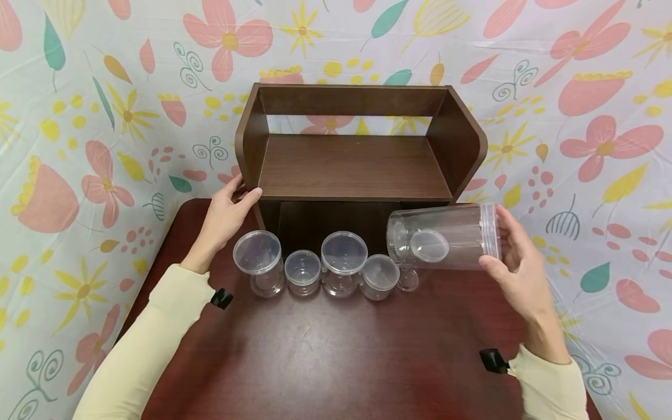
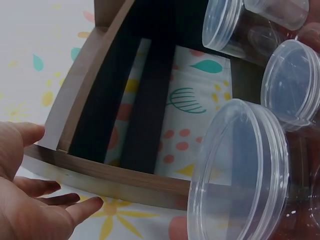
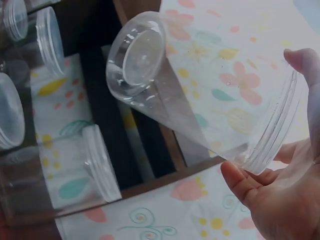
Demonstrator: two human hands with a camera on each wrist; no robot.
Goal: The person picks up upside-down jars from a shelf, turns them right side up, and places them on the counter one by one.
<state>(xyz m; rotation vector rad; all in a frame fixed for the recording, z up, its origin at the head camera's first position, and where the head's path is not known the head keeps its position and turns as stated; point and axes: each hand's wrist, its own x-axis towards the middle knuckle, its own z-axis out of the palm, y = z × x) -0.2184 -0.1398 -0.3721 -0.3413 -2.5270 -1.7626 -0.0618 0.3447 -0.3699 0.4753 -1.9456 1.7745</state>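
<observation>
My right hand (image 1: 525, 274) holds a large clear plastic jar (image 1: 446, 236) by its ridged lid end, thumb on the near side. The jar lies sideways in the air, its base toward the left; through its wall nothing shows inside. My left hand (image 1: 223, 213) is at the left side of a dark brown wooden shelf (image 1: 352, 166), thumb across the front edge and fingers along the outer side. In the left wrist view, those fingers (image 2: 75, 212) are spread and fairly straight beside the shelf board (image 2: 125, 175).
Several lidded clear jars stand in a row before the shelf: a tall jar (image 1: 257, 252), a short jar (image 1: 303, 268), another tall jar (image 1: 343, 252) and another short jar (image 1: 380, 272). One more lid (image 1: 429, 245) shows through the held jar. All stand on a reddish-brown table (image 1: 315, 361).
</observation>
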